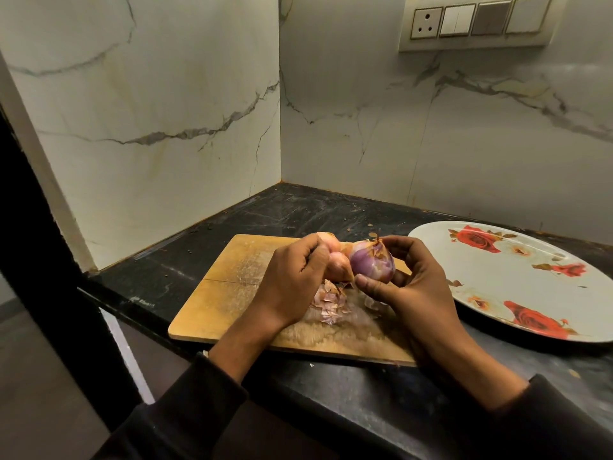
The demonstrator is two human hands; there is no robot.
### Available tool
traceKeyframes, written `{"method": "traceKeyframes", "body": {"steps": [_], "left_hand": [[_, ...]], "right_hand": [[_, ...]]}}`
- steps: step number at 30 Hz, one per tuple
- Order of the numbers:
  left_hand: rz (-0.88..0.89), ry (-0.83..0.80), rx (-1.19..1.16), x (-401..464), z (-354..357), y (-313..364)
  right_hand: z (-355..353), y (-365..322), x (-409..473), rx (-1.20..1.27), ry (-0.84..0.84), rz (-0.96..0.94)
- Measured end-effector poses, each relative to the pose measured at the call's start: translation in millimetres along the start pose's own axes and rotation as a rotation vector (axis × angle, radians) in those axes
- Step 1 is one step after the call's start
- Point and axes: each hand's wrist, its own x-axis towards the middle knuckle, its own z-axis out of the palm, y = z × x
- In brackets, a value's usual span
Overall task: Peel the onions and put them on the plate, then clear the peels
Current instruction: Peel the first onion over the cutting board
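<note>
- Marble-patterned wall panels [166, 111] meet in a corner behind a dark stone counter [298, 207].
- Wooden chopping board [215, 293] lies on the counter near its front edge, scuffed and pale in the middle.
- Left hand [292, 280] hovers over the board with its fingers curled; whether they pinch a scrap of skin or hold nothing cannot be told from this angle.
- Unpeeled onions [336, 260], orange-brown, sit on the board just behind the left hand, partly hidden by it; at least two show.
- Loose peels [330, 302] lie in a small pinkish heap on the board, below the left hand and between the two wrists.
- Partly peeled onion [372, 262], purple and glossy with a wisp of dry skin at its top, is held above the board, not on the plate.
- Right hand [408, 287] grips that onion, thumb curled under its lower side and fingers wrapped round its far side.
- Oval plate [517, 277], white with red roses, rests on the counter just right of the board, with no onion on the part in view.
- Switch panel [477, 21] with a socket is mounted on the right-hand wall, high up.
- Dark sleeves [205, 393] cover both forearms.
</note>
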Motion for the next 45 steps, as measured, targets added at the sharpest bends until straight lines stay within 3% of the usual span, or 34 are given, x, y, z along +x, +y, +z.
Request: {"method": "traceKeyframes", "body": {"steps": [10,22,28,38,41,45], "left_hand": [[0.054,-0.074,0.011,-0.6,-2.3,5.1],[0.047,-0.042,-0.109,-1.5,-3.6,7.1],[0.062,-0.035,-0.043,-1.5,-2.9,5.8],[0.024,-0.055,-0.250,-3.2,-2.9,12.3],[0.118,0.039,-0.200,-2.6,-5.2,8.8],[0.184,0.007,-0.127,-1.7,-5.0,9.6]], "right_hand": [[0.0,-0.2,-0.8,0.117,-0.040,0.085],[2.5,-1.8,-3.7,-0.019,-0.081,0.065],[3.5,-4.2,-4.4,-0.039,-0.093,0.040],[4.4,-1.3,-1.6,-0.049,0.021,0.026],[4.7,-2.6,-2.0,-0.075,0.047,0.012],[4.4,-1.6,-1.9,-0.071,0.044,0.032]]}}
